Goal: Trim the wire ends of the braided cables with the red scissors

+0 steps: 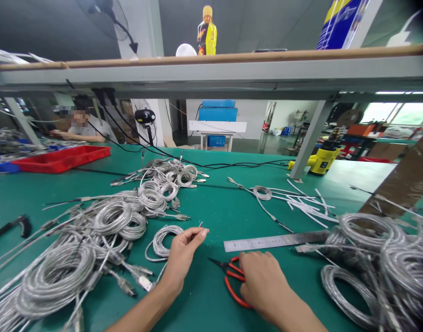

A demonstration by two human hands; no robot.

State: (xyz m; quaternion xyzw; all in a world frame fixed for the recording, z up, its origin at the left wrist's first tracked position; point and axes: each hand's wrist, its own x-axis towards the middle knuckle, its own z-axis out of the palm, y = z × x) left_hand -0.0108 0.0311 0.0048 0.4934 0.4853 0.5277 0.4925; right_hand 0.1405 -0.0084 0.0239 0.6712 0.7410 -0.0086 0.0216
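My left hand (185, 251) pinches a thin cable end between thumb and fingertips, with fine bare wires (201, 224) poking out above. Beside it on the green mat lies a coiled clear-sheathed cable (162, 240), partly behind my wrist. Curled over a pair of red-handled scissors (236, 302) is my right hand (263, 279). Their dark pointed blades aim left towards my other hand, and part of the handles is hidden under my fingers. Just beyond my right hand lies a steel ruler (253, 244).
Heaped coiled USB cables (55, 281) cover the left side, and another heap (398, 253) stands at right. White tube pieces (308, 205) lie near a shelf post (311, 138) and a yellow heat gun (322, 160). A red tray (62, 159) sits back left; a person (89, 127) works beyond.
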